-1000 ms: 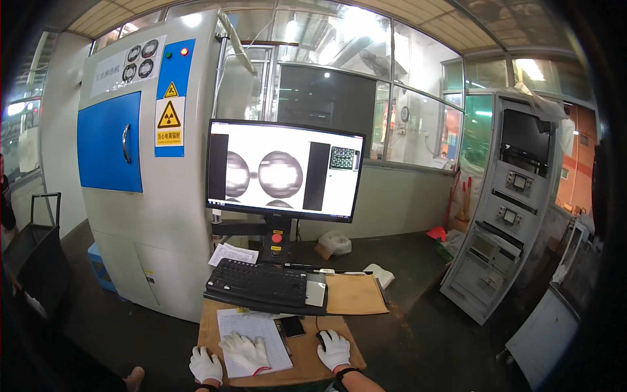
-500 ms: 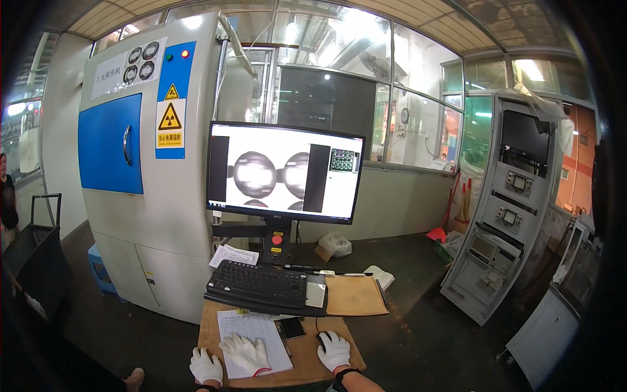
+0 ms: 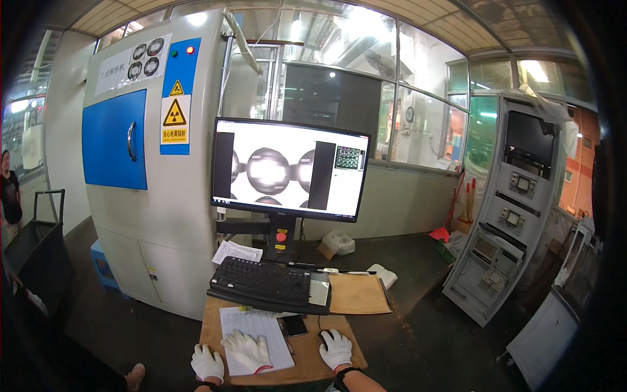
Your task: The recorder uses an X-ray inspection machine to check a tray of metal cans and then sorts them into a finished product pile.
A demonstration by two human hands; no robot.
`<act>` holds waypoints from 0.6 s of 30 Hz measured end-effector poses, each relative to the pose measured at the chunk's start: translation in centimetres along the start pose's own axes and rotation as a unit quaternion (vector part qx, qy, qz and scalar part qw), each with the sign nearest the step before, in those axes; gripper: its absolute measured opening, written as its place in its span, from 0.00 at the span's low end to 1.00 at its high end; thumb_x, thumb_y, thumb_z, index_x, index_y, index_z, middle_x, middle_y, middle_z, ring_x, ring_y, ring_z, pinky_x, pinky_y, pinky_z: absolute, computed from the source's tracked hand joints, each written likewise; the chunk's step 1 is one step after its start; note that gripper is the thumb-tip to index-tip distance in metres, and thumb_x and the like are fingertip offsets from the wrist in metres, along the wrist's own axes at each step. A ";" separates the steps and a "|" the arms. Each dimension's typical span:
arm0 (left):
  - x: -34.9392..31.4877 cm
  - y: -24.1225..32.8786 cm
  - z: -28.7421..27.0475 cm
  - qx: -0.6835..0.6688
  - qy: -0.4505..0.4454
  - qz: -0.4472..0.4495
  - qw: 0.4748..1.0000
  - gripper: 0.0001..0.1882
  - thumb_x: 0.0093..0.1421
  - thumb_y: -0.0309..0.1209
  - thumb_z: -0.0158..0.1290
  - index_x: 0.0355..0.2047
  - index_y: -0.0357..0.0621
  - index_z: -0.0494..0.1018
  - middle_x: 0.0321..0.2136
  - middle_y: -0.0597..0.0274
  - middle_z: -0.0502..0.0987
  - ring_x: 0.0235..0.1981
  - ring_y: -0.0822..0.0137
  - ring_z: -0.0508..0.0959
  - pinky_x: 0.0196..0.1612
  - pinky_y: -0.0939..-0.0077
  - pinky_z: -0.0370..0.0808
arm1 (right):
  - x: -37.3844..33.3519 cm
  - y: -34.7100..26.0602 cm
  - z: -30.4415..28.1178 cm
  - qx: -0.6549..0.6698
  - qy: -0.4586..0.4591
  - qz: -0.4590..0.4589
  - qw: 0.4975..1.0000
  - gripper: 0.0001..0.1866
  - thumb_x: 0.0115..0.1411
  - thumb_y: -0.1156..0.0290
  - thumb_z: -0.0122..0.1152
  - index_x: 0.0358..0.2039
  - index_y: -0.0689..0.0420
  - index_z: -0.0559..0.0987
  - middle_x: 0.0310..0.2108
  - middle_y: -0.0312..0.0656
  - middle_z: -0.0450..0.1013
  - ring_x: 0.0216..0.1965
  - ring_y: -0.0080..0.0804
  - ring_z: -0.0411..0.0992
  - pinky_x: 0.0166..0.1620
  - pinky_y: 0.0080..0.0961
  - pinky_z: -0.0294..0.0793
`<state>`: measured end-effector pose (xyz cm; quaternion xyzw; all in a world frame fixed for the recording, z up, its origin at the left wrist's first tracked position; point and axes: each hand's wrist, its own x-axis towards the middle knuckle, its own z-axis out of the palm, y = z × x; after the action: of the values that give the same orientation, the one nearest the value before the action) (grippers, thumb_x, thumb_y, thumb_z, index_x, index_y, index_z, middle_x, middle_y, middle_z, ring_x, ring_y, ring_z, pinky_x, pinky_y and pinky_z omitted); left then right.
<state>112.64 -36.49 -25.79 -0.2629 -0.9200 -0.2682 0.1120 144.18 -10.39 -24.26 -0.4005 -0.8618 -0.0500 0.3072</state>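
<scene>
- The pale cabinet (image 3: 163, 215) stood left of my monitor (image 3: 271, 171).
- My brown desk (image 3: 212, 326) stood below the keyboard (image 3: 261, 281).
- A gridded sheet (image 3: 245, 319) lay there under a loose glove (image 3: 247, 351).
- My left hand (image 3: 207, 363) rested on the desk's left edge, fingers slightly apart.
- My right hand (image 3: 336, 349) curled over the black mouse (image 3: 322, 336), right of the sheet.

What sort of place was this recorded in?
Probably a factory's radiographic inspection room: a tall cabinet bearing a radiation warning sign, a monitor showing round grey shapes, and an instrument rack.
</scene>
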 end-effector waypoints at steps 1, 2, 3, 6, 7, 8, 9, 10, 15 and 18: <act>0.1 -0.2 0.3 0.002 -0.004 0.003 1.000 0.22 0.56 0.39 0.61 0.48 0.43 0.74 0.58 0.47 0.72 0.49 0.46 0.77 0.51 0.51 0.75 | 0.0 0.0 0.0 0.001 -0.001 -0.002 1.000 0.23 0.56 0.57 0.64 0.54 0.41 0.79 0.55 0.42 0.73 0.43 0.51 0.75 0.45 0.52 0.76; 0.1 -0.2 0.2 0.004 -0.009 0.006 1.000 0.21 0.56 0.39 0.61 0.48 0.43 0.74 0.57 0.47 0.72 0.49 0.46 0.77 0.51 0.51 0.75 | 0.1 0.0 -0.1 0.002 0.001 -0.002 1.000 0.23 0.56 0.58 0.64 0.54 0.41 0.79 0.55 0.43 0.73 0.42 0.51 0.75 0.45 0.52 0.76; 0.1 -0.2 0.2 0.005 -0.009 0.004 1.000 0.21 0.56 0.39 0.61 0.48 0.43 0.74 0.57 0.47 0.72 0.49 0.46 0.77 0.51 0.51 0.75 | 0.1 0.0 -0.2 0.003 0.002 -0.003 1.000 0.23 0.56 0.58 0.64 0.54 0.41 0.79 0.55 0.43 0.73 0.42 0.51 0.75 0.45 0.52 0.76; 0.1 0.0 -0.2 0.000 -0.009 0.006 1.000 0.21 0.57 0.40 0.60 0.47 0.43 0.74 0.57 0.48 0.72 0.49 0.46 0.77 0.50 0.51 0.75 | 0.1 -0.2 -0.3 0.010 -0.025 0.017 0.999 0.24 0.57 0.57 0.63 0.56 0.41 0.78 0.57 0.44 0.73 0.47 0.53 0.75 0.49 0.53 0.74; 0.0 0.1 -0.2 -0.001 -0.009 0.005 1.000 0.21 0.57 0.40 0.60 0.47 0.43 0.75 0.56 0.48 0.72 0.48 0.46 0.77 0.50 0.50 0.74 | 0.1 -0.2 -0.3 0.011 -0.026 0.016 0.999 0.24 0.57 0.57 0.63 0.56 0.41 0.78 0.57 0.44 0.73 0.47 0.53 0.75 0.49 0.53 0.74; 0.1 0.1 -0.2 -0.002 -0.008 0.006 1.000 0.20 0.57 0.40 0.60 0.47 0.43 0.75 0.56 0.48 0.72 0.48 0.46 0.77 0.50 0.50 0.74 | 0.1 -0.1 -0.2 0.002 -0.009 0.005 1.000 0.24 0.56 0.58 0.64 0.55 0.41 0.78 0.56 0.44 0.73 0.44 0.52 0.75 0.47 0.52 0.75; 0.1 0.2 -0.3 -0.001 -0.008 0.005 1.000 0.20 0.57 0.40 0.60 0.47 0.43 0.75 0.56 0.48 0.72 0.48 0.46 0.77 0.50 0.50 0.74 | 0.2 -0.1 -0.2 -0.008 0.008 -0.006 1.000 0.23 0.56 0.59 0.65 0.54 0.42 0.79 0.55 0.44 0.73 0.42 0.51 0.75 0.44 0.52 0.76; 0.1 0.2 -0.4 -0.001 -0.007 0.007 1.000 0.20 0.57 0.40 0.60 0.46 0.44 0.75 0.56 0.48 0.72 0.48 0.47 0.77 0.49 0.50 0.74 | 0.1 0.0 -0.2 -0.007 0.008 -0.006 1.000 0.23 0.56 0.59 0.65 0.54 0.42 0.79 0.55 0.44 0.73 0.42 0.51 0.75 0.44 0.52 0.76; 0.0 0.0 0.0 0.008 0.005 0.009 1.000 0.19 0.57 0.39 0.60 0.46 0.45 0.74 0.55 0.49 0.72 0.46 0.47 0.77 0.48 0.50 0.74 | 0.2 0.0 -0.3 0.016 0.005 -0.010 1.000 0.23 0.55 0.60 0.65 0.53 0.42 0.79 0.55 0.45 0.73 0.41 0.52 0.76 0.44 0.52 0.76; -0.1 -0.3 0.2 0.009 0.008 0.011 1.000 0.19 0.56 0.39 0.60 0.46 0.45 0.74 0.55 0.49 0.72 0.46 0.47 0.78 0.48 0.50 0.74 | 0.1 -0.2 -0.4 0.009 -0.001 -0.006 1.000 0.23 0.55 0.60 0.65 0.53 0.42 0.79 0.55 0.45 0.73 0.42 0.52 0.76 0.44 0.52 0.76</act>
<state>112.53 -36.62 -26.12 -0.2694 -0.9188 -0.2604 0.1247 144.18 -10.55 -23.83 -0.3922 -0.8651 -0.0435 0.3098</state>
